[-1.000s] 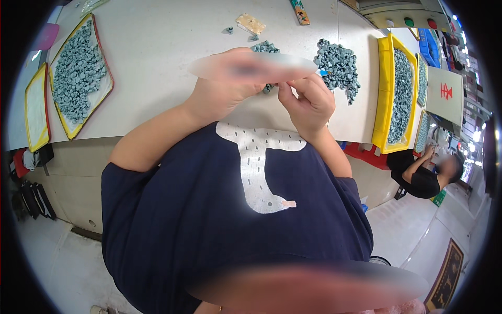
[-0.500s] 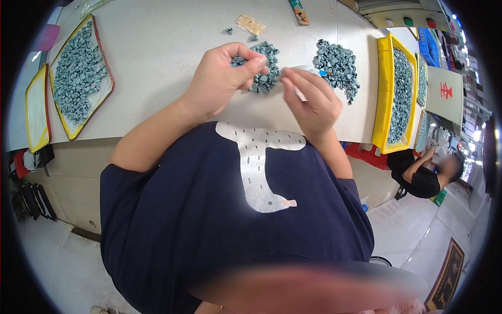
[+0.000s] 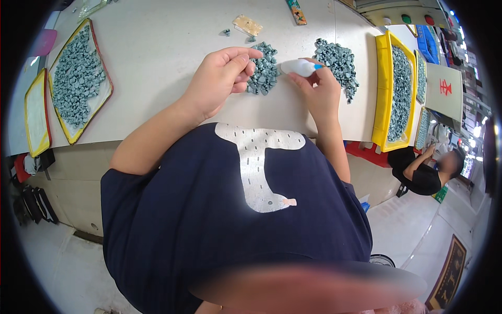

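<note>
Over the white table my left hand (image 3: pixel 222 78) is closed, thumb against bent fingers. Whatever it may pinch is too small or hidden to make out. Just beyond and beside its fingertips lies a heap of small grey-green pieces (image 3: pixel 265 73). To the right, my right hand (image 3: pixel 321 94) is closed round a small white squeeze bottle (image 3: pixel 299 66) with a blue tip. The bottle lies sideways in the grip, its blunt end toward the left hand. Behind the right hand spreads a second heap of the same pieces (image 3: pixel 340 63).
A yellow-rimmed tray of pieces (image 3: pixel 78 78) lies at the left beside another yellow-rimmed tray (image 3: pixel 36 112). At the right stands a yellow bin (image 3: pixel 384 94) full of pieces. A beige card (image 3: pixel 248 24) and a colourful packet (image 3: pixel 297 11) lie far back. Another person (image 3: pixel 421 175) sits at the right.
My right hand has drawn back from the left hand and turned, bringing the white bottle into clear view. The left hand has stayed nearly in place, its fingers curled a little differently.
</note>
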### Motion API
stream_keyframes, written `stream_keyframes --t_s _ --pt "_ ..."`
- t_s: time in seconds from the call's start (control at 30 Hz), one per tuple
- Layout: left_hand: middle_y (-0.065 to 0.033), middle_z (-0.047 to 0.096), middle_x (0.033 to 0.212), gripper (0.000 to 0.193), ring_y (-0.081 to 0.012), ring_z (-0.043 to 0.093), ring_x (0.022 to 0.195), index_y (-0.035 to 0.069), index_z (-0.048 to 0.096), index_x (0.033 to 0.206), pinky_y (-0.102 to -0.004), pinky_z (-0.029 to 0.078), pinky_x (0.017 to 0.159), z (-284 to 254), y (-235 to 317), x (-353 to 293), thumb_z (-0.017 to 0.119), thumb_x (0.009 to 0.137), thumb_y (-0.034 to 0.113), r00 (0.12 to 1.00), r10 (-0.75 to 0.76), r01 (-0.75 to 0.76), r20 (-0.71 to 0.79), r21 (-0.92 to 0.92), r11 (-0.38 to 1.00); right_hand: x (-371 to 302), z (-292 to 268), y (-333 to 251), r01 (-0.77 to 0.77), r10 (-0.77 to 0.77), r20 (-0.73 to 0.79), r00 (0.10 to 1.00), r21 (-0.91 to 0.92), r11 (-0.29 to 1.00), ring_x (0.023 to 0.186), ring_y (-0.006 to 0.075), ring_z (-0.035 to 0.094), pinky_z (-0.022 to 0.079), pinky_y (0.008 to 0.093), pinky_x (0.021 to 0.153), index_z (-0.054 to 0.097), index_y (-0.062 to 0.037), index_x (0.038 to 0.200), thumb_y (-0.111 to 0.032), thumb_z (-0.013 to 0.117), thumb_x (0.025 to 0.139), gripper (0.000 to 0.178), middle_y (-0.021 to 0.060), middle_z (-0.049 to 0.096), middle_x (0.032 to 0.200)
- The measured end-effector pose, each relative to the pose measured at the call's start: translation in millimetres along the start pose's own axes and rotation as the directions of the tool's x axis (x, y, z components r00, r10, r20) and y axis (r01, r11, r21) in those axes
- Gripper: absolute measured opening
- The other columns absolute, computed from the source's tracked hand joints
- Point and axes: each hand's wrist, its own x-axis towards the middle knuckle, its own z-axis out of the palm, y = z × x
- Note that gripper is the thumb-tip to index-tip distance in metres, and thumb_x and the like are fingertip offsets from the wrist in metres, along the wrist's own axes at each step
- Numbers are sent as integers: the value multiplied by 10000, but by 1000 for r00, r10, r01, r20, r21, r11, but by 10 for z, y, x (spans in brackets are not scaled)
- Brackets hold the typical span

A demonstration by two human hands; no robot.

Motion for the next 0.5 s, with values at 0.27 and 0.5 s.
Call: stream_keyframes --t_s 0.27,0.5 --pt "-16 502 807 197 -63 321 635 -8 527 1046 -195 295 526 82 43 -72 445 992 163 998 -10 18 59 -136 991 197 100 -65 205 -169 -127 977 374 904 786 170 613 499 286 707 564 9 981 -121 766 786 309 102 641 955" --pt "-17 525 860 237 -50 344 637 -11 584 1082 -183 307 530 -9 -9 27 534 974 194 983 -76 121 170 -275 954 128 -64 -117 354 -338 -119 933 147 924 875 226 634 514 307 749 599 -21 1067 -57 774 748 365 113 636 1021"
